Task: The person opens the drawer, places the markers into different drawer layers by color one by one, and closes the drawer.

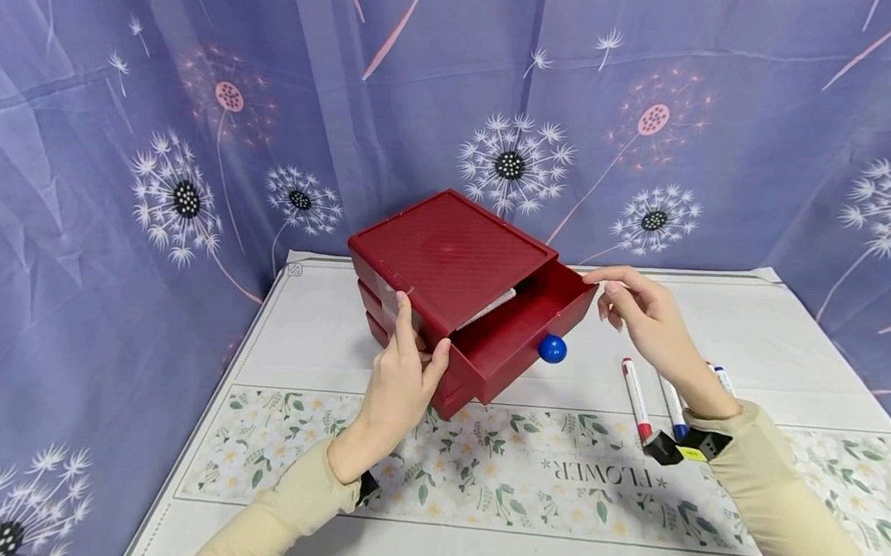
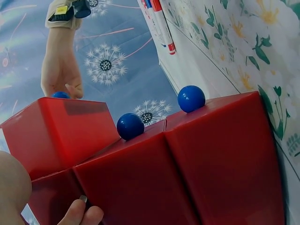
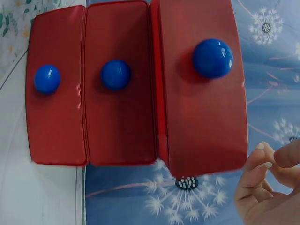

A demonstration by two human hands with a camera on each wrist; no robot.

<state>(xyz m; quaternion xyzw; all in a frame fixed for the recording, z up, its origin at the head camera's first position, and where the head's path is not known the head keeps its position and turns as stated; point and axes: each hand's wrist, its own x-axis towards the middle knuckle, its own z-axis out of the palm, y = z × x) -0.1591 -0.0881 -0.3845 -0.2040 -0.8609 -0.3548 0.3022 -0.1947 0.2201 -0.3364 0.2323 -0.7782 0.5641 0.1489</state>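
Observation:
A red plastic drawer unit (image 1: 451,244) stands angled on the table with its top drawer (image 1: 523,341) pulled out. That drawer has a blue round knob (image 1: 553,349), and something pale and flat shows inside. My left hand (image 1: 401,375) rests against the unit's left side near the front, index finger pointing up along it and thumb at the front corner. At the drawer's far right corner is my right hand (image 1: 645,319), its index fingertip right at the rim and the other fingers loosely bent. The right wrist view shows two lower drawers (image 3: 119,117) pushed in, each with a blue knob.
To the right, a red marker (image 1: 636,398) and a blue marker (image 1: 673,405) lie on the table, with more marker ends partly hidden behind the right wrist. A floral cloth (image 1: 500,491) covers the table. Dandelion-patterned curtains (image 1: 423,105) hang behind and at the sides.

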